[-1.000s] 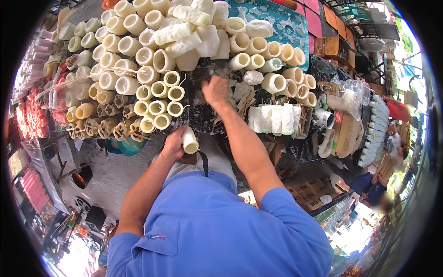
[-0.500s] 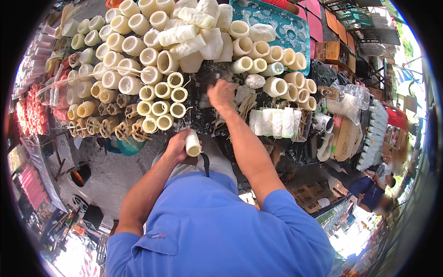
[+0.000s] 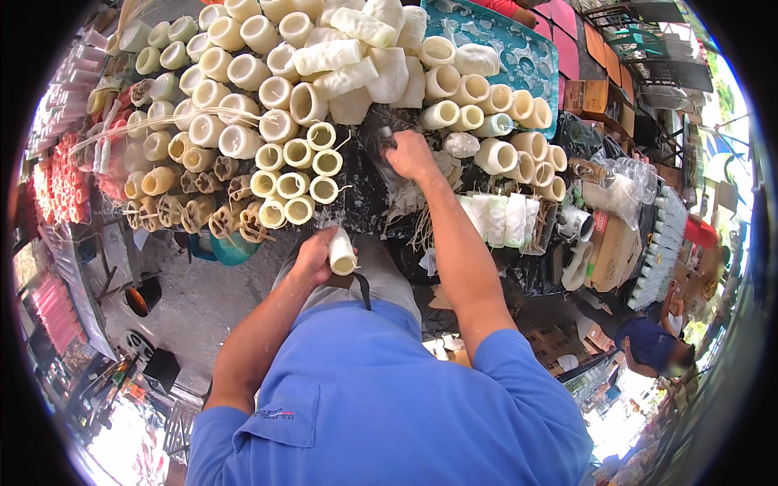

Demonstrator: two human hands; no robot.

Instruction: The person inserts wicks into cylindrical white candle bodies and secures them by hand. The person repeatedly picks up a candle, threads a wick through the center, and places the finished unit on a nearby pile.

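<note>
Near my waist, at the front of the table, my left hand (image 3: 314,255) grips a pale yellow hollow wax candle (image 3: 342,251), its open end tilted toward me. My right hand (image 3: 411,155) reaches over the dark tabletop (image 3: 350,174), its fingers closed around something dark and grey that blur hides. Left of it, short pale yellow wax tubes (image 3: 297,152) stand in rows, some with strands sticking out. Beyond it are piled white wax blocks (image 3: 353,65). A lumpy white piece (image 3: 461,145) lies right of my right hand.
More cream wax tubes (image 3: 494,155) stand at the right, with upright white pieces (image 3: 496,219) nearer me. A teal tray (image 3: 531,61) lies at the far right. Long pale strands (image 3: 182,120) cross the tubes on the left. A cardboard box (image 3: 620,251) stands beyond the table's right end.
The whole view has shifted slightly. My right hand has moved a little over the tabletop, and a dark grey blur now shows at its fingers. My left hand keeps hold of the wax candle.
</note>
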